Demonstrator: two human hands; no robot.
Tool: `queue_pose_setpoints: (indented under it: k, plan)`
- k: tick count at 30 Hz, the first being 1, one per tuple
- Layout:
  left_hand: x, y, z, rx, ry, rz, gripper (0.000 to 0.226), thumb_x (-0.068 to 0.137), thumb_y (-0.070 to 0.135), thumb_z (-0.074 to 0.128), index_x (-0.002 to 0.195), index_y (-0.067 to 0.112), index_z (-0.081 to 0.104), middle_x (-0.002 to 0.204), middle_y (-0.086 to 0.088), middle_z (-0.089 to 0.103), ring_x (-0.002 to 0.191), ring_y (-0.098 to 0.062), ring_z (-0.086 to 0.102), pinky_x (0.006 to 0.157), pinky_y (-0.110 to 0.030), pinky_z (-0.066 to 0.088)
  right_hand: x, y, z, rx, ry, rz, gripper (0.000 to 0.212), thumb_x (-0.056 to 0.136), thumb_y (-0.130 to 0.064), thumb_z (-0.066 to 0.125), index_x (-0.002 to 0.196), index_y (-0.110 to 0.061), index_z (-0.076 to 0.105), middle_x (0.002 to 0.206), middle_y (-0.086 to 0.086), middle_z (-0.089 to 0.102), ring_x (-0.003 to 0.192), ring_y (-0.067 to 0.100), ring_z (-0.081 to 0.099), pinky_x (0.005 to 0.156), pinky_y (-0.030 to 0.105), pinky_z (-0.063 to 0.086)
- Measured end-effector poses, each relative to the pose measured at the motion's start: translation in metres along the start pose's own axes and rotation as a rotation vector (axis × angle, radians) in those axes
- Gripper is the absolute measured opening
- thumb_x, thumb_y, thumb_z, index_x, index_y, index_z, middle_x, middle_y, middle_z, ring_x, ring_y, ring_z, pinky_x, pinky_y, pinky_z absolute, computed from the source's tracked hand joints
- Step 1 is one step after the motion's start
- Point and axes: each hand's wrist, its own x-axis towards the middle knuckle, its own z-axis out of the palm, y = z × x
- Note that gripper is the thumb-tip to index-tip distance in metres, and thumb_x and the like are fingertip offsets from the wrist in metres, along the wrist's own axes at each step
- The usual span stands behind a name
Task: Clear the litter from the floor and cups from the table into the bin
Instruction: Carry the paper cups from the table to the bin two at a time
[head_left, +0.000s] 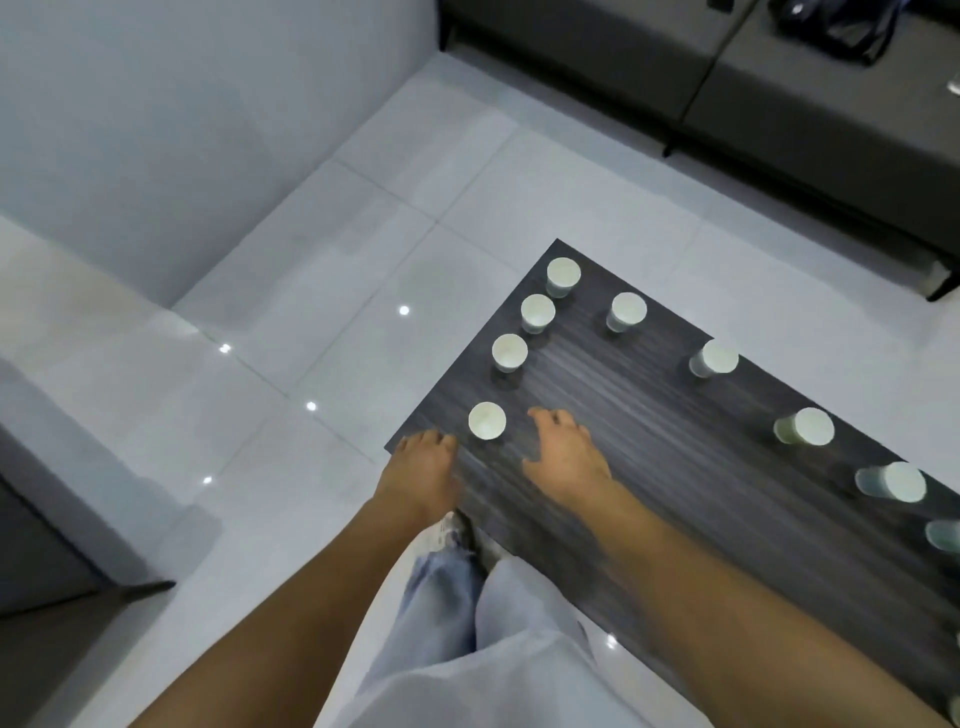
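A dark wood-grain bench (649, 415) stands on a pale tiled floor (322, 291), with white cups set upright along its edges. The nearest cup (487, 420) stands near the bench's left corner, between the two hands. The left hand (421, 473) hovers at the corner edge, just left of and below that cup; its fingers (434, 439) are loosely curled, hold nothing, and do not appear to touch the cup. The right hand (563, 454) is spread over the bench top to the cup's right, its fingers (553, 418) relaxed and empty, with a clear gap of bench between them and the cup.

Beyond the nearest cup, three more run up the left edge: the second cup (509, 352), third cup (537, 313) and corner cup (563, 276). Along the far edge stand others, one (627, 310) near the corner, one (716, 358) farther right, another (806, 427) beyond it, and one (894, 482) near the frame's right side, with a further cup cut off at the border. These right-hand cups are blurred.

No writing or brand can be read on any cup.

The person's pale trousers (467, 613) show below the arms. A dark sofa (779, 104) sits at upper right with a black bag (841, 26) on it.
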Motion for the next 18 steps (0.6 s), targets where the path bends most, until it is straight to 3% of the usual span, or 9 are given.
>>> queue_pose_setpoints:
  k: [8, 18]
  plan:
    - [0.113, -0.006, 0.011, 0.06, -0.088, 0.091, 0.049, 0.089, 0.026, 0.055, 0.135, 0.016, 0.042, 0.13, -0.008, 0.049, 0.124, -0.027, 0.044, 0.111, -0.037, 0.03, 0.108, 0.004, -0.007, 0.022, -0.012, 0.049, 0.068, 0.092, -0.025, 0.057, 0.149, -0.022, 0.022, 0.149, 0.007, 0.028, 0.134, 0.03, 0.031, 0.104, 0.045, 0.04]
    - [0.209, -0.004, 0.108, 0.083, -0.098, 0.152, 0.071, 0.086, 0.032, 0.064, 0.145, 0.02, 0.027, 0.154, -0.01, 0.02, 0.144, -0.033, 0.014, 0.118, -0.045, 0.012, 0.251, 0.017, 0.019, -0.025, 0.051, -0.064, 0.068, 0.086, -0.022, 0.061, 0.146, -0.023, 0.028, 0.145, 0.006, 0.029, 0.129, 0.033, 0.032, 0.097, 0.045, 0.044]
